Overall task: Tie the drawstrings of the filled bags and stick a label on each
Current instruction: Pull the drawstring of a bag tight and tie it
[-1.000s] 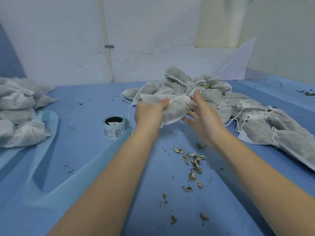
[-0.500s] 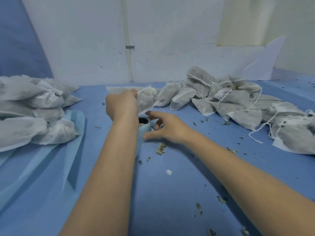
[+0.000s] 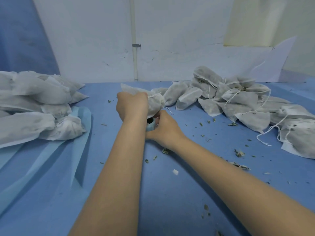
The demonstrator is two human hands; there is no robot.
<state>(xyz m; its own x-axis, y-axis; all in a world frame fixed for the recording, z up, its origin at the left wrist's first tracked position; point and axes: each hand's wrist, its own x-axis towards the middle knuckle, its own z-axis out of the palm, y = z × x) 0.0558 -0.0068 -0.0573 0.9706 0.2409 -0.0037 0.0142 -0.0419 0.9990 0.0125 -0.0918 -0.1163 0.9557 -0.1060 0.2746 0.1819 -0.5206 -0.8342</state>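
My left hand (image 3: 132, 104) grips a filled white fabric bag (image 3: 156, 103) with its drawstring tied, holding it just above the table at centre. Directly under it stands the roll of labels (image 3: 150, 126), pale blue, mostly hidden by my hands. My right hand (image 3: 163, 127) curls round the roll from the right, fingers at its top edge. A heap of filled bags with loose drawstrings (image 3: 238, 99) lies at the right. Another heap of bags (image 3: 34, 106) lies at the left.
The table is covered with blue cloth (image 3: 170, 193), with a lighter blue folded sheet (image 3: 80, 120) under the left heap. Dried leaf crumbs (image 3: 239, 153) are scattered at the right and centre. A white wall with a pipe (image 3: 134, 48) stands behind.
My left hand carried the bag from the right heap over to the label roll. My right hand let go of the bag, reached the roll and now curls round it.
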